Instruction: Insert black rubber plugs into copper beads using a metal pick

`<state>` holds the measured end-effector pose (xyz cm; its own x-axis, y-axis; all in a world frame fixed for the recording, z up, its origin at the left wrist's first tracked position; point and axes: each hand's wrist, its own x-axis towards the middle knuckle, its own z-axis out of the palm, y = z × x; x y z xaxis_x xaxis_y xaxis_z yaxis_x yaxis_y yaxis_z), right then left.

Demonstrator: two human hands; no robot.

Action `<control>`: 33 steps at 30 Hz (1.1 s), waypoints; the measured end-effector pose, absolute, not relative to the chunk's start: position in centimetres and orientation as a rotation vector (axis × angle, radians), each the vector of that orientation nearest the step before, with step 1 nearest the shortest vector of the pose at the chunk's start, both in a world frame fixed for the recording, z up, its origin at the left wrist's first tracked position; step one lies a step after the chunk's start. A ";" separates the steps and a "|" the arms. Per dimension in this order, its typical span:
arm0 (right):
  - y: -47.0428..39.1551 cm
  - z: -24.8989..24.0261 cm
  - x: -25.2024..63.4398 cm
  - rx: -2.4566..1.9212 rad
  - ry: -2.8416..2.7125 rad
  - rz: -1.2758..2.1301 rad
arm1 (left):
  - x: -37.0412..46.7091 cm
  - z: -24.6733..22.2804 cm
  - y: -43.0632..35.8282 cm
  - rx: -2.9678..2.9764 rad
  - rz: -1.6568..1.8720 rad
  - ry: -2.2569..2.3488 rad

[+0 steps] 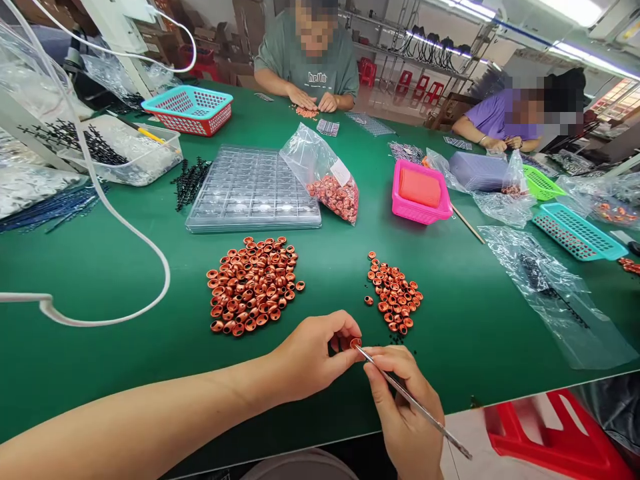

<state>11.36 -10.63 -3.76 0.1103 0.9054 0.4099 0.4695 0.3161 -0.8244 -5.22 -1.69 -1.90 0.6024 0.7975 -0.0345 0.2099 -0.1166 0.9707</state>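
Between the fingertips of my left hand (320,353) is a small copper-coloured cup (355,343). My right hand (407,407) grips a thin metal tool (420,408), whose tip meets the cup. Beyond my left hand lies a large pile of copper-coloured cups (253,283). A smaller pile of similar cups (396,297) sits past my right hand, with tiny black pieces (397,339) scattered at its near side.
Clear plastic trays (257,190) and a bag of copper parts (333,190) lie ahead. A pink basket (420,212) stands right of them; a plastic bag (555,300) lies far right. A white cable (155,247) loops at left. Two people sit across the green table (165,360).
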 end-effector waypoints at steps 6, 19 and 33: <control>-10.6 -3.9 11.4 -1.335 -1.513 0.497 | -5.3 -2.0 -1.9 1.655 0.615 0.853; -10.5 -4.4 11.7 -1.346 -1.530 0.448 | -6.1 -1.6 -2.1 1.826 0.679 0.733; -10.8 -4.6 11.7 -1.345 -1.450 0.567 | -5.7 -1.0 -1.8 1.633 0.546 0.797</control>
<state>11.74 -10.84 -4.57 0.1591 0.9198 0.3586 0.4324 0.2616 -0.8629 -5.75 -1.76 -0.98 0.6578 0.7499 -0.0704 0.2046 -0.0880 0.9749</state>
